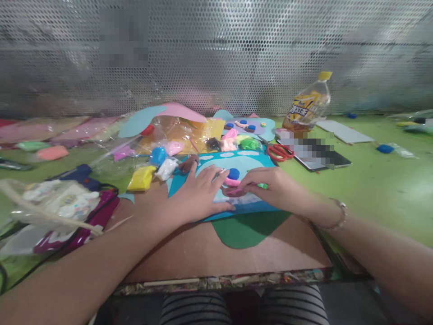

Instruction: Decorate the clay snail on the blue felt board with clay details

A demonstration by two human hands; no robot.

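A blue foam sheet with white cloud shapes lies on a brown board, partly over a green foam piece. My left hand lies flat on the blue sheet with its fingers stretched out, pressing it down. My right hand is pinched closed on a green stick-like tool, touching a pink clay strip below a blue clay disc on the sheet.
Clay lumps lie behind the sheet: yellow, white, blue, green. Red scissors and a bottle stand to the right. Plastic bags crowd the left. A perforated metal wall closes the back.
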